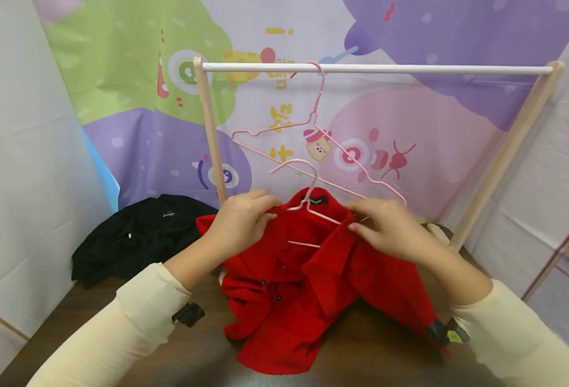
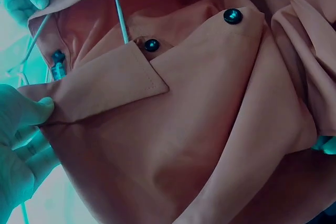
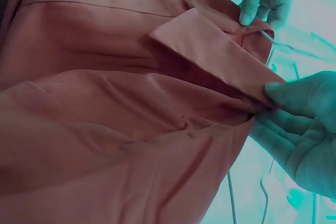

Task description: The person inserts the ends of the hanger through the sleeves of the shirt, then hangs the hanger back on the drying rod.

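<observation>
A red collared shirt (image 1: 333,269) with dark buttons hangs partly unbuttoned between my hands. Its lower part reaches down over the table. Inside the neck sits a pink wire hanger (image 1: 313,180), its hook standing up above the collar. My left hand (image 1: 246,217) pinches the collar at the left side, thumb on top in the left wrist view. On the opposite side, my right hand (image 1: 386,226) pinches the collar (image 3: 226,56) between thumb and fingers. The hanger's shoulder ends are hidden under the cloth.
Behind the shirt stands a rack with a white rod (image 1: 410,69) and wooden posts (image 1: 512,145). A second pink hanger (image 1: 357,161) hangs from the rod. At the left, a black garment (image 1: 134,236) lies on the brown table (image 1: 168,344). A patterned cloth backdrop (image 1: 144,140) hangs behind.
</observation>
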Tool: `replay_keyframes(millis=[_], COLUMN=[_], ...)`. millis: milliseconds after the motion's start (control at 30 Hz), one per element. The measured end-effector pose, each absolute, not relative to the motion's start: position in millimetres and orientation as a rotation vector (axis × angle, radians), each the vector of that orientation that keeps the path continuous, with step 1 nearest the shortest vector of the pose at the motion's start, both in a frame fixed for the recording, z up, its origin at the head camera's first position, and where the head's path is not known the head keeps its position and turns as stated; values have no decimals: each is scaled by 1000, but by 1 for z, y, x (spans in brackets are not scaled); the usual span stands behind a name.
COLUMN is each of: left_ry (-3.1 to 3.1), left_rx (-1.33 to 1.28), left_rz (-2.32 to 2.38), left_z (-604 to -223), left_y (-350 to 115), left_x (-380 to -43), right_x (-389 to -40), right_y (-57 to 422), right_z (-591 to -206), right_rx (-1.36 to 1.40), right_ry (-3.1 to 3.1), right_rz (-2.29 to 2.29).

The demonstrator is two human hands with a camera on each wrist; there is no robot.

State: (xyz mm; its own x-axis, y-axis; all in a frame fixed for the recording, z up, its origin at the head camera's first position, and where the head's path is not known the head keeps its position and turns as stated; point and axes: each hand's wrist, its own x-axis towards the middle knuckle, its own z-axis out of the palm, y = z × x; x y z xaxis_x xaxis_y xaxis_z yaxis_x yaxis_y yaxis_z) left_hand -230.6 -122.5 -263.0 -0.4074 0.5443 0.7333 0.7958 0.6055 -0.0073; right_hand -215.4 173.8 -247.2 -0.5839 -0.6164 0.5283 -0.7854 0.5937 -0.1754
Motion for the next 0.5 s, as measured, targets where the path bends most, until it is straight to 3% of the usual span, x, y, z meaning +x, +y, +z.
replay_keyframes(millis=[500], left_ry=[-2164], left_rx=[-974], left_rz=[-484], left_z=[-265], left_y=[-113], left_x=[-229], right_x=[-210], right_y=[180], right_z=[-251], right_rx=[949], right_ry=[-2524], right_rz=[402])
